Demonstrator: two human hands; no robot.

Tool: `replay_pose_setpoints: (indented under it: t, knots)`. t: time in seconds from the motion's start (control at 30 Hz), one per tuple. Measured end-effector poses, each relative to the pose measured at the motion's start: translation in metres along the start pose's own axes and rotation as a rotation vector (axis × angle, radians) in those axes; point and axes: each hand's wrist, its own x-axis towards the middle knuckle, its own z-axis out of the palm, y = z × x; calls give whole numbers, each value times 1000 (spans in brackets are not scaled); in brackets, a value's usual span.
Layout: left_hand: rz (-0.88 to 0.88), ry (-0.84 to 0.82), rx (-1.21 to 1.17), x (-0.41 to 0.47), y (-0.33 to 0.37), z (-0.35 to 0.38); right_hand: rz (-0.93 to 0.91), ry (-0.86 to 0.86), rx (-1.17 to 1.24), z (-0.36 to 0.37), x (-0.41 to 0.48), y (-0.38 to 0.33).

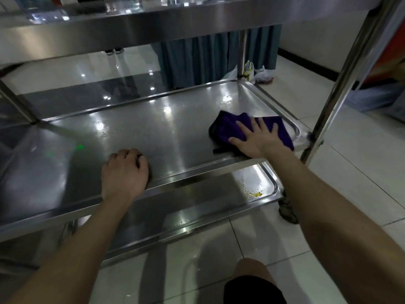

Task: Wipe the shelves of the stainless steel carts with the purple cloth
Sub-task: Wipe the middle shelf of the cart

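On the middle shelf (pixel 153 132) of the stainless steel cart, near its right end, the purple cloth (pixel 228 126) lies bunched and partly flattened, one corner reaching the raised rim. The right hand (pixel 256 139) presses down on it, palm flat and fingers straight and spread, with the thumb out to the left (nothing is pinched or gripped). The left hand (pixel 126 170) rests on the same shelf at its near edge, well apart from the cloth, fingers curled under into a loose fist with nothing visible in it. Below, the lower shelf (pixel 197 194) carries small yellow flecks (pixel 256 194) by its right corner. Above, the top shelf (pixel 153 25) spans the view. Plastic bags (pixel 260 73) sit on the tiled floor (pixel 350 172) beyond the cart, before a blue-grey curtain (pixel 208 53).
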Motion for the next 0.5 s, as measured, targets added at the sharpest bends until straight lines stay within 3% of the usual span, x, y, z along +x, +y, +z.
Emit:
replay_pose_setpoints:
  t: [0.2,0.27,0.33,0.4,0.5]
  knots:
    - [18,-61,-64,1,-6,-13,-430,-24,-24,30,-34,-158]
    - [75,-134,-78,5,-20,-20,-501,-38,-6,30,-36,-165]
    - [103,-96,-20,4,-46,-25,-553,-64,43,24,-32,-153]
    - [33,6,60,-1,-78,-25,-583,-77,82,19,-24,-136]
    - [-99,24,66,-7,-99,-23,-559,-72,106,14,-1,-117]
